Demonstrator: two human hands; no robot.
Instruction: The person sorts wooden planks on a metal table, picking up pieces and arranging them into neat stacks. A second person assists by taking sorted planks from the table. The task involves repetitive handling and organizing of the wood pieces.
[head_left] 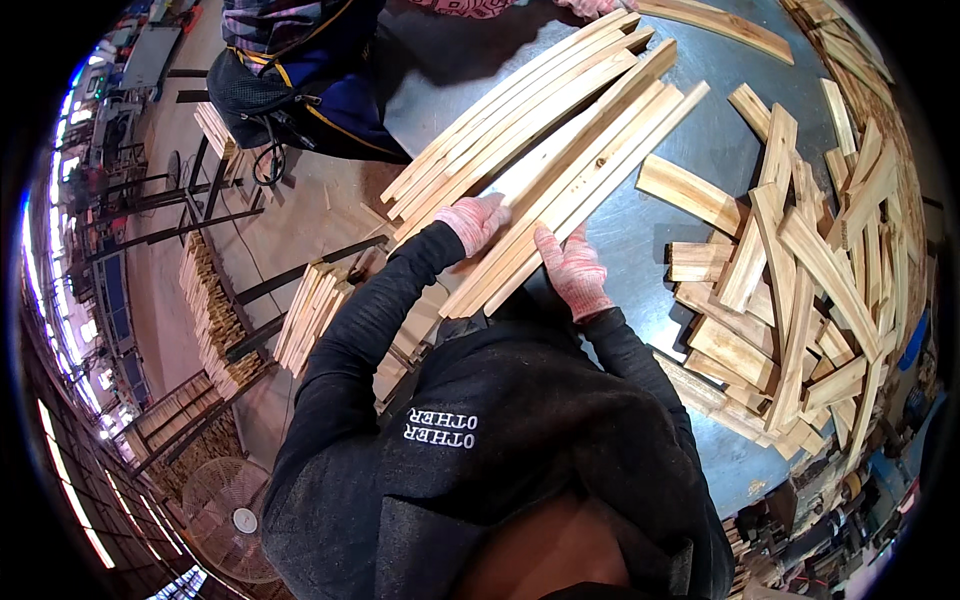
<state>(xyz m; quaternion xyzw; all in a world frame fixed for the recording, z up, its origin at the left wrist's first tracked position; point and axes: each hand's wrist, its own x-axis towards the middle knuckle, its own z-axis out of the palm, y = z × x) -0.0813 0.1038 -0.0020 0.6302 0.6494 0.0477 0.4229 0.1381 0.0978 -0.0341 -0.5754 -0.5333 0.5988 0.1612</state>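
Observation:
Both my hands wear pink-and-white knitted gloves. Close in front of me, a bundle of long pale wooden strips [590, 175] slants away to the upper right, over a grey metal tabletop [440, 75]. My left hand [475, 222] grips the bundle's left side, fingers closed against the wood. On its right side my right hand [573, 270] is closed, thumb on top near the near end; its other fingers are partly hidden. Just left of the bundle lies another row of wooden strips [510, 110], side by side, with a dark gap between the two groups.
A jumbled heap of short wooden pieces [775, 260] covers the table's right side. Across the table, a co-worker's gloved hand [592, 8] is near the strips' far ends. Stacked wood [310, 315] on metal racks and a round fan [225, 520] stand to the left.

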